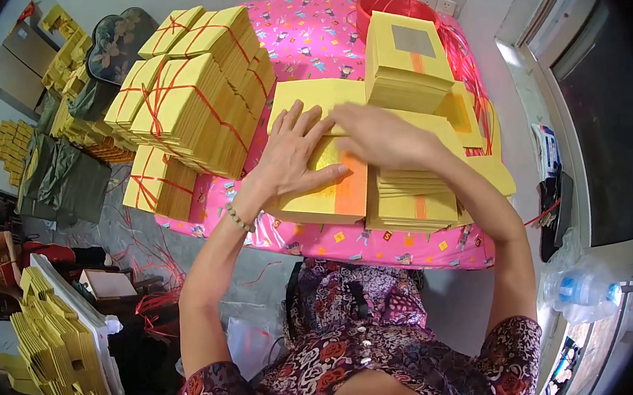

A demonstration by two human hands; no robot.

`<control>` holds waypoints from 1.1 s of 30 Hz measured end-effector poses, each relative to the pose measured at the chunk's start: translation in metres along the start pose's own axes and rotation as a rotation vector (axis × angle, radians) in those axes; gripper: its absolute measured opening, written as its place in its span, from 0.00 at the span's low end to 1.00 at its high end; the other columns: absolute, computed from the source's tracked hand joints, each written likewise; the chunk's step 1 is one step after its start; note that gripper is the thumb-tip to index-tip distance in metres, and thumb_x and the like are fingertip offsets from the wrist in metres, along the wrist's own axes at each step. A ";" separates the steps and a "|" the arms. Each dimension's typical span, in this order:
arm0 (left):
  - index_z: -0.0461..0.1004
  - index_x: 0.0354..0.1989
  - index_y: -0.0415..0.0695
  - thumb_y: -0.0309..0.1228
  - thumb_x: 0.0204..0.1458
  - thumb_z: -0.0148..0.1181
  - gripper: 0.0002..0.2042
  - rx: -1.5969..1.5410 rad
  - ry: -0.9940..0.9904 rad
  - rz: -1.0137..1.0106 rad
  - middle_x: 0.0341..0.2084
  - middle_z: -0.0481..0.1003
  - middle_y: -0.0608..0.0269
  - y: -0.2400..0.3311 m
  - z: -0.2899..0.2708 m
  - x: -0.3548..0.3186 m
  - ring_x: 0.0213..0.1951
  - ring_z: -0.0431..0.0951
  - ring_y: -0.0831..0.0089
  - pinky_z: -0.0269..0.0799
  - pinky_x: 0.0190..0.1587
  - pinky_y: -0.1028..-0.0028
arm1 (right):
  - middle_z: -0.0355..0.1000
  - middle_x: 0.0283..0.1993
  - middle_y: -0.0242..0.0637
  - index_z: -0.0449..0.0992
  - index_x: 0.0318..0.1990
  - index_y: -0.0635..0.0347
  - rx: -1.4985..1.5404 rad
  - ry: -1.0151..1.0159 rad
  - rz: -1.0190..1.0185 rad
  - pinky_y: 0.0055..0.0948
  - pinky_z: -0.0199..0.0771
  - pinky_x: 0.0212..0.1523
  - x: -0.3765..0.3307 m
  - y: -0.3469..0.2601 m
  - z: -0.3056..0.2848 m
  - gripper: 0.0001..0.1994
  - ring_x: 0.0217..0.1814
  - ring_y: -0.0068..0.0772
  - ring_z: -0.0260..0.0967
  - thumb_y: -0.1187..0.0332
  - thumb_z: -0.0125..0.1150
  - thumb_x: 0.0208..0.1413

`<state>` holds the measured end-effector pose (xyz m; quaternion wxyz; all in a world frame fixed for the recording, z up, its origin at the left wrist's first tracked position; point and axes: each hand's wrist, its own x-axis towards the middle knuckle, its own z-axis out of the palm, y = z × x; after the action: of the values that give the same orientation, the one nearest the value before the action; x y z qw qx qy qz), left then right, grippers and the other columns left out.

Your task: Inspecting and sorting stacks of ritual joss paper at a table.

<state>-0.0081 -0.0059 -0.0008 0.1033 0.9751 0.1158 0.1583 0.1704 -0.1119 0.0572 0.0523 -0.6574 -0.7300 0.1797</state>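
On the pink table (303, 41), the person is squaring up a stack of yellow paper sheets (331, 192) at its near edge. The left hand (290, 155) is lying flat with fingers spread, pressing on the stack's top. The right hand (379, 135) is resting palm-down just beside it, fingers together, gripping nothing that I can see. Tied bundles (188, 103) are sitting at the table's left end, 1 loose stack (402, 58) toward its far edge. Judging by this, aligning is under way; next calls for evening the edges.
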 end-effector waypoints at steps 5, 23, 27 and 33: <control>0.57 0.66 0.49 0.61 0.47 0.52 0.40 0.000 -0.016 0.040 0.63 0.56 0.45 -0.005 0.006 0.001 0.67 0.48 0.41 0.44 0.67 0.46 | 0.47 0.69 0.60 0.48 0.65 0.78 -0.180 0.194 -0.095 0.46 0.39 0.72 -0.028 0.000 0.046 0.36 0.74 0.53 0.40 0.51 0.42 0.63; 0.48 0.71 0.55 0.54 0.56 0.46 0.35 0.044 -0.087 -0.058 0.70 0.44 0.51 -0.024 -0.003 -0.030 0.71 0.42 0.51 0.39 0.70 0.55 | 0.32 0.74 0.58 0.37 0.69 0.72 -0.117 0.188 -0.061 0.45 0.30 0.74 -0.034 0.000 0.063 0.46 0.77 0.51 0.25 0.39 0.43 0.59; 0.49 0.70 0.56 0.57 0.55 0.45 0.36 0.065 -0.088 -0.081 0.69 0.45 0.50 -0.022 -0.003 -0.029 0.71 0.42 0.52 0.40 0.70 0.55 | 0.33 0.74 0.57 0.38 0.69 0.73 -0.121 0.202 -0.061 0.44 0.29 0.74 -0.034 -0.001 0.063 0.46 0.77 0.51 0.25 0.39 0.43 0.59; 0.48 0.71 0.58 0.58 0.55 0.45 0.36 0.047 -0.114 -0.120 0.70 0.45 0.51 -0.021 -0.006 -0.030 0.71 0.42 0.51 0.40 0.70 0.54 | 0.38 0.73 0.56 0.44 0.69 0.69 -0.273 0.135 0.049 0.46 0.30 0.74 -0.024 -0.020 0.044 0.43 0.77 0.52 0.31 0.39 0.43 0.60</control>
<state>-0.0416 0.0076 -0.0084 0.0963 0.9760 0.1715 0.0932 0.1415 -0.1457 0.0271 0.0067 -0.6867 -0.7261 0.0354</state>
